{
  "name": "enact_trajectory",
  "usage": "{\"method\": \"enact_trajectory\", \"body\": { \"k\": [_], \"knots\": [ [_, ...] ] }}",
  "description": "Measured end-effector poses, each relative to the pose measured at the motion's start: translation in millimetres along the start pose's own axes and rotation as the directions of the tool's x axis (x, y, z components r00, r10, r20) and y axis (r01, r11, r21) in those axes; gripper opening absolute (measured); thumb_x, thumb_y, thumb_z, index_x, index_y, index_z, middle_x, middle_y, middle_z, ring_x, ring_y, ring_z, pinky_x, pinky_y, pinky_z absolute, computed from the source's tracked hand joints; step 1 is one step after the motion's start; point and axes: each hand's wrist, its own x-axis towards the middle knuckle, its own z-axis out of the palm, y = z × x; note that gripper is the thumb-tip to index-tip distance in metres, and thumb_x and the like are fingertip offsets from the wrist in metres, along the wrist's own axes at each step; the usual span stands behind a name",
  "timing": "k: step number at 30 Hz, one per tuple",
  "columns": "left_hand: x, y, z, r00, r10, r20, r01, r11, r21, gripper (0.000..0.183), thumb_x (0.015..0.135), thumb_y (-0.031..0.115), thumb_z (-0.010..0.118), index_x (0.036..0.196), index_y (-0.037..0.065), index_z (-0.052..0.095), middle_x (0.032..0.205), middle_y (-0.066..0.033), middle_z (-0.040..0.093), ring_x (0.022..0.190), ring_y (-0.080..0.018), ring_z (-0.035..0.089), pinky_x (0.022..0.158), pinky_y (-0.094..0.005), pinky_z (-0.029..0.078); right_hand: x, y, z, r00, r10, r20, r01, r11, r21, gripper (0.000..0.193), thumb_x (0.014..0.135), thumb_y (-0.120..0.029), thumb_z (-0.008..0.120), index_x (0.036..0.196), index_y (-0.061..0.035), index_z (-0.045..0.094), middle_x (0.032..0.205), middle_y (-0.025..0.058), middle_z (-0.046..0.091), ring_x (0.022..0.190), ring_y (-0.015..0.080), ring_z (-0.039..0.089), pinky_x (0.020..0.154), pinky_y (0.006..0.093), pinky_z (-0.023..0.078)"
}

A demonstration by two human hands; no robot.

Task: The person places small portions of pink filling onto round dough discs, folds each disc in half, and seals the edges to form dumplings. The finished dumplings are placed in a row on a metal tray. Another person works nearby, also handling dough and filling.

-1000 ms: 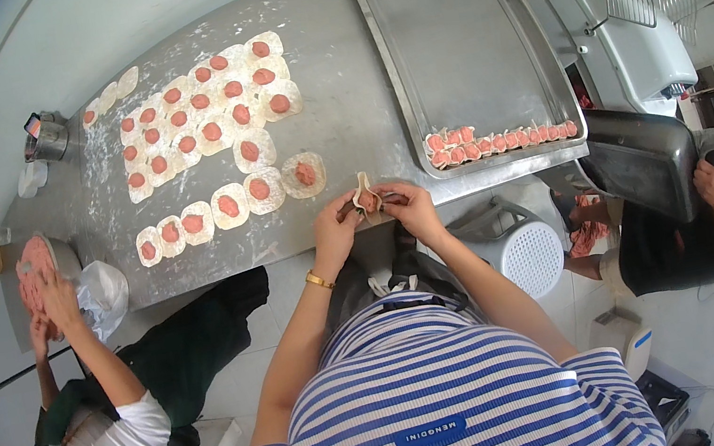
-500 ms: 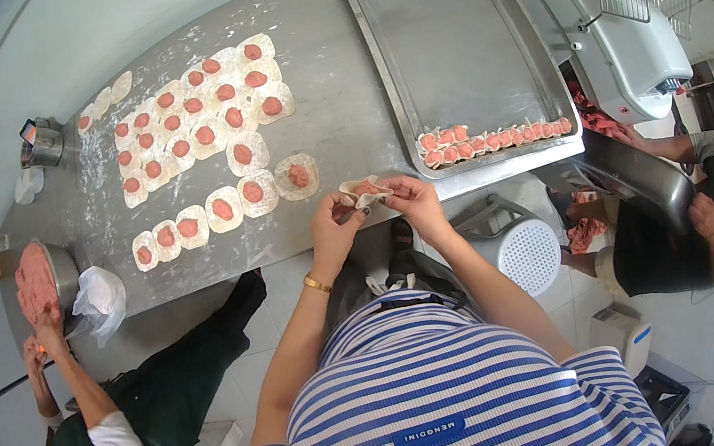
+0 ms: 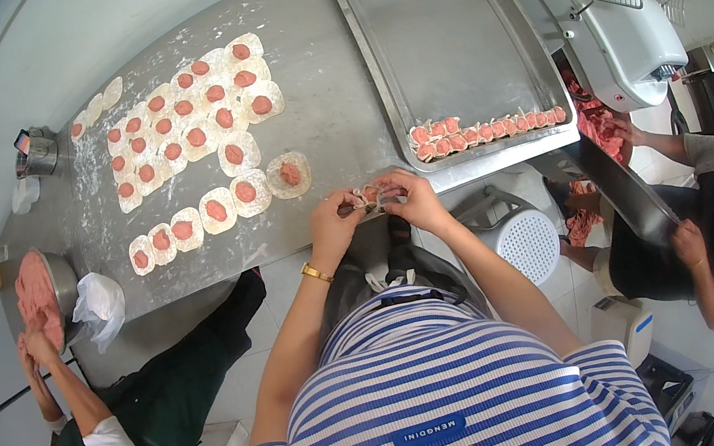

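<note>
Between my two hands, just over the table's front edge, is a small meat dumpling (image 3: 368, 192) with its pale wrapper gathered up around pink filling. My left hand (image 3: 336, 224) pinches its left side, and my right hand (image 3: 413, 201) pinches the right side. Flat on the steel table (image 3: 306, 41) lie several round wrappers topped with pink minced meat; the nearest such wrapper (image 3: 288, 175) is up and left of my left hand. A large metal tray (image 3: 446, 26) stands beyond my right hand. Along its near edge sit rows of finished dumplings (image 3: 494, 130).
At left, a co-worker's hands (image 3: 39, 341) are at a bowl of minced meat (image 3: 34, 289), beside a plastic bag (image 3: 99, 305). On the right, another person holds a metal pan (image 3: 634, 193) near a white machine (image 3: 609, 26). A stool (image 3: 527, 247) stands below the tray.
My fingers have drawn the wrapper closer around its filling. The right-hand co-worker's pan has tilted and lowered; the left co-worker's hands have come together at the meat. The view has shifted slightly.
</note>
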Motion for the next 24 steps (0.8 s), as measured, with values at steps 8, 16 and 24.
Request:
{"method": "enact_trajectory", "body": {
  "k": [8, 16, 24],
  "knots": [
    [5, 14, 7, 1.0, -0.006, -0.004, 0.006, 0.998, 0.057, 0.033, 0.071, 0.003, 0.075, 0.1, 0.0, 0.06, 0.084, -0.0116, 0.069, 0.077, -0.0203, 0.069, 0.07, -0.0298, 0.055, 15, -6, -1, 0.991, -0.126, 0.054, 0.136, 0.949, -0.286, 0.04, 0.062, 0.014, 0.059, 0.098, -0.002, 0.064, 0.094, 0.0136, 0.062, 0.083, 0.03, 0.063, 0.07, 0.0341, 0.051],
    [12, 2, 4, 0.997, -0.001, 0.08, -0.007, 0.995, 0.104, 0.025, 0.073, 0.006, 0.075, 0.095, 0.001, 0.064, 0.081, -0.0115, 0.069, 0.073, -0.0176, 0.068, 0.067, -0.0285, 0.053, 9, 1, 2, 0.993, -0.121, -0.003, 0.111, 0.922, -0.371, 0.038, 0.063, 0.012, 0.061, 0.098, -0.0029, 0.065, 0.092, 0.0106, 0.063, 0.081, 0.027, 0.063, 0.07, 0.0325, 0.051],
    [14, 17, 0, 0.993, 0.073, 0.088, -0.094, 0.958, 0.269, 0.025, 0.071, 0.011, 0.077, 0.087, 0.002, 0.06, 0.075, -0.0122, 0.067, 0.069, -0.0238, 0.067, 0.063, -0.0331, 0.052, 10, -2, 5, 0.983, -0.179, -0.032, 0.148, 0.889, -0.433, 0.037, 0.063, 0.013, 0.059, 0.096, -0.003, 0.066, 0.092, 0.0112, 0.063, 0.078, 0.0277, 0.063, 0.068, 0.0324, 0.051]
  ]
}}
